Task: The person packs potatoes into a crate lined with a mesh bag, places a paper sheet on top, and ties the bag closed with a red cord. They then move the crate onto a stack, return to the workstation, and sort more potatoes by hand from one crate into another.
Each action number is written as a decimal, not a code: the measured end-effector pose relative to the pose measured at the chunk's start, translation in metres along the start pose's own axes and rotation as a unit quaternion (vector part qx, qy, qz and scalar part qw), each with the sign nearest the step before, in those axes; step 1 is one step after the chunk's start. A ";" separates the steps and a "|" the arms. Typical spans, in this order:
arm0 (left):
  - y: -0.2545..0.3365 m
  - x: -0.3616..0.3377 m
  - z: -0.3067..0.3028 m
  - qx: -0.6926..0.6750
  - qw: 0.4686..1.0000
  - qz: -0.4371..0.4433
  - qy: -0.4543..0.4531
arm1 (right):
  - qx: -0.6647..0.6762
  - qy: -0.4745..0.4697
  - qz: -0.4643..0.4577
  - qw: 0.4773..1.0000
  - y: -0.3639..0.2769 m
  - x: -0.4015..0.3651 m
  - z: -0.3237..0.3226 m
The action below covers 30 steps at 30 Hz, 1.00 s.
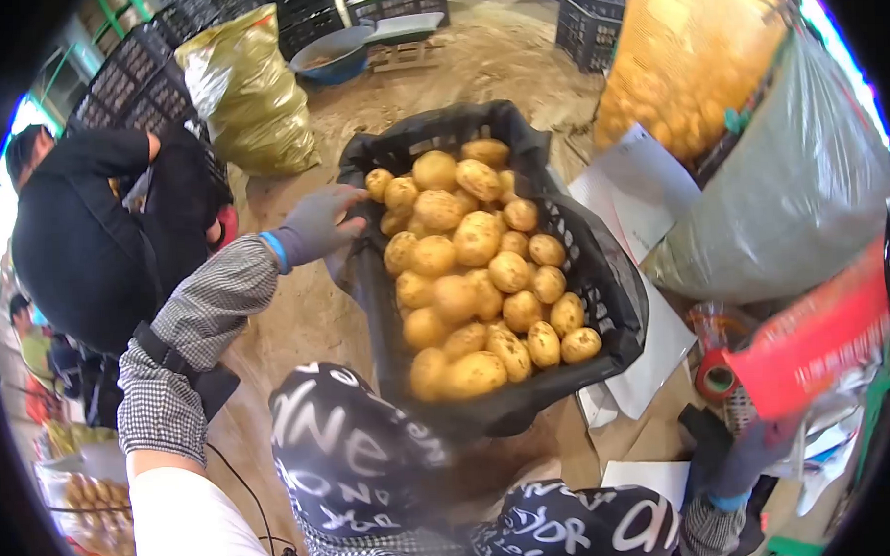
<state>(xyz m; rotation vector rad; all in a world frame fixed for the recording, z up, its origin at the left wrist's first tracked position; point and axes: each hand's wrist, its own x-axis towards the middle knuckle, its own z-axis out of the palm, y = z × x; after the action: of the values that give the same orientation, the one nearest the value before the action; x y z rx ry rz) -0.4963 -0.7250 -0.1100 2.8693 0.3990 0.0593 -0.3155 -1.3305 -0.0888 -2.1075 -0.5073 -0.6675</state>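
A black crate point(596, 322) with a dark liner is filled with yellow potatoes point(476, 240). My left hand point(321, 223), in a grey glove, is at the crate's left edge beside the liner, thumb and fingers apart and nothing visible between them. At the lower right, my right hand point(753, 455), also gloved, is closed at the lower edge of a red sheet point(815, 334) with pale printing. Its fingertips are blurred and partly hidden. A roll of tape point(715, 378) lies beside the red sheet.
A person in black point(81, 232) bends over at the left. Behind stand a yellow-green sack point(247, 89), a blue basin point(335, 61) and black crates point(593, 28). At the right are an orange net bag of potatoes point(687, 64), a grey sack point(795, 187) and white sheets point(633, 188).
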 end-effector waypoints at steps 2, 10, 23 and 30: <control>-0.006 -0.001 0.022 0.010 0.995 0.076 0.071 | -0.004 -0.039 -0.122 0.992 -0.052 0.026 0.044; 0.010 0.089 0.100 0.037 0.977 0.191 0.091 | -0.043 -0.217 -0.336 0.916 -0.157 0.076 0.190; -0.030 0.036 0.074 0.078 0.977 0.158 0.122 | -0.236 -0.467 -0.457 0.719 -0.157 0.024 0.202; -0.025 0.007 0.048 0.044 0.963 -0.038 0.262 | -0.208 -0.514 -0.409 0.725 -0.134 -0.036 0.209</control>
<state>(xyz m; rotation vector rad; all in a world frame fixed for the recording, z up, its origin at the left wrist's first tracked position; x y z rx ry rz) -0.4932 -0.7106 -0.1622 2.8870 0.6181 0.8166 -0.3612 -1.0877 -0.1344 -2.4959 -2.1671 0.0804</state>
